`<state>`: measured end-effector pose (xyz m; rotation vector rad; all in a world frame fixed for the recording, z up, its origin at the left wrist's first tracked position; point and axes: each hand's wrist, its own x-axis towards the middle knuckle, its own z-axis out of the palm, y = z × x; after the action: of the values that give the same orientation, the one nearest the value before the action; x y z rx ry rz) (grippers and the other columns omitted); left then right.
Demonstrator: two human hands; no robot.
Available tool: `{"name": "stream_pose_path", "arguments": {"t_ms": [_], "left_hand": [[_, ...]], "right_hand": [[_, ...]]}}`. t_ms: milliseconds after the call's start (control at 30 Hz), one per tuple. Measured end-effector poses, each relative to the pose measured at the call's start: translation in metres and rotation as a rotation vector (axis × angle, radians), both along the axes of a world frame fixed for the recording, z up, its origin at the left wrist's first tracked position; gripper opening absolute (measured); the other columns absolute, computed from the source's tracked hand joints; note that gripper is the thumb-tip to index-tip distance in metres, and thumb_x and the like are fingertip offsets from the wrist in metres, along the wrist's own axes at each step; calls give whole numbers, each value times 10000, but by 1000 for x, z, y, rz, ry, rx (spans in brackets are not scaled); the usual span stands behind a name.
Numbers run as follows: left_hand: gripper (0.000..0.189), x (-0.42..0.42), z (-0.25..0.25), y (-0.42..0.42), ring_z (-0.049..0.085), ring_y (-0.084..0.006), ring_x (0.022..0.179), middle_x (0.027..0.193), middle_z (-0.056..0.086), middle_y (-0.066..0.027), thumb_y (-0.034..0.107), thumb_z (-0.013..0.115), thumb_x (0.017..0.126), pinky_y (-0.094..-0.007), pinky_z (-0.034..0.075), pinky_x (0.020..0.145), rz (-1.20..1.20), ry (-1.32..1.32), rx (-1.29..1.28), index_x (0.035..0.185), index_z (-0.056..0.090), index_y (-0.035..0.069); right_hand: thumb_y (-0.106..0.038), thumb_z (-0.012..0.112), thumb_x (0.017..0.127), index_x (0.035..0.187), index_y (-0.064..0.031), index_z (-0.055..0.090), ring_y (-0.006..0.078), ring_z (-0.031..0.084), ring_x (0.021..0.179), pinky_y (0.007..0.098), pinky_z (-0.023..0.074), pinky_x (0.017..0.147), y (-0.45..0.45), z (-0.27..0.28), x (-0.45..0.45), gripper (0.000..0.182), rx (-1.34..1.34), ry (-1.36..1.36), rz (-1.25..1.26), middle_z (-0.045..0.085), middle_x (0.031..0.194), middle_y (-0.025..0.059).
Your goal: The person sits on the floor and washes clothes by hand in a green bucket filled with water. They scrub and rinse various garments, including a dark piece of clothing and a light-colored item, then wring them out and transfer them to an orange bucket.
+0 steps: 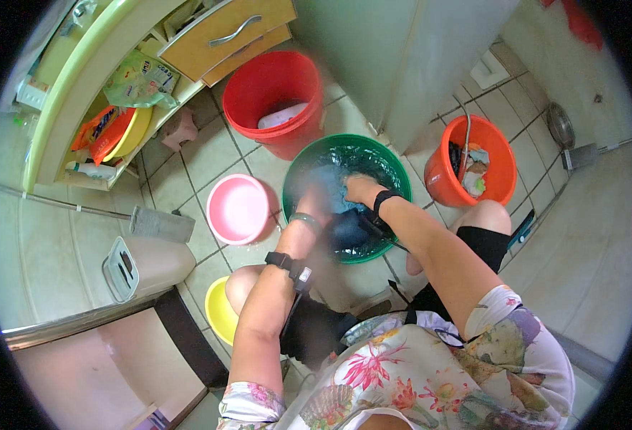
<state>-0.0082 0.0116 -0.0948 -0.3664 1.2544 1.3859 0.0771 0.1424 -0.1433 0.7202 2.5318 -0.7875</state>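
A green plastic basin (402,177) holding water stands on the tiled floor before me. Both hands are inside it at a light-blue wet cloth (337,191). My right hand (360,189) is closed on the cloth's right side. My left hand (316,200) is at its left side, blurred, so its fingers cannot be made out. Dark-blue fabric (348,230) lies in the water nearer to me, beneath a black strap that hangs from my right wrist.
A pink basin (238,209) and a red bucket (294,137) stand left of the green basin; a yellow basin (219,312) sits by my left knee. An orange bucket (496,161) with cloths stands right. A bin (160,269) and a low shelf (187,94) flank the left side.
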Motion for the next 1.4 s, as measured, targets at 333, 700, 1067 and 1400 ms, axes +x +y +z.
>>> {"name": "stream_pose_path", "arguments": {"t_ms": [333, 700, 1067, 1400], "left_hand": [[370, -28, -22, -7, 582, -238, 994, 1058, 643, -52, 464, 499, 884, -491, 438, 865, 92, 87, 159, 996, 637, 140], [275, -26, 6, -5, 585, -167, 842, 984, 616, -75, 190, 565, 900, -312, 484, 715, -32, 437, 337, 1105, 543, 8], [150, -28, 77, -24, 554, -124, 848, 934, 601, -25, 103, 608, 864, -270, 457, 766, 150, 583, 450, 1000, 557, 61], [224, -52, 60, -31, 540, -82, 822, 893, 609, 5, 230, 601, 896, -231, 438, 756, 83, 988, 382, 999, 616, 32]], "right_hand": [[-209, 615, 747, 990, -30, 576, 222, 604, 842, 340, 470, 752, -42, 121, 3, 305, -618, 671, -29, 632, 919, 143], [-242, 674, 738, 1057, -84, 589, 334, 572, 965, 398, 464, 834, 21, 55, 71, 366, 137, 586, 28, 588, 1039, 167], [-114, 639, 777, 909, -51, 532, 86, 503, 755, 249, 438, 678, 7, 190, 94, 181, -408, 713, -314, 530, 790, -2], [-24, 555, 738, 1007, -20, 588, 109, 541, 862, 243, 437, 789, 9, 250, 73, 271, -260, 847, -205, 589, 923, 29]]}}
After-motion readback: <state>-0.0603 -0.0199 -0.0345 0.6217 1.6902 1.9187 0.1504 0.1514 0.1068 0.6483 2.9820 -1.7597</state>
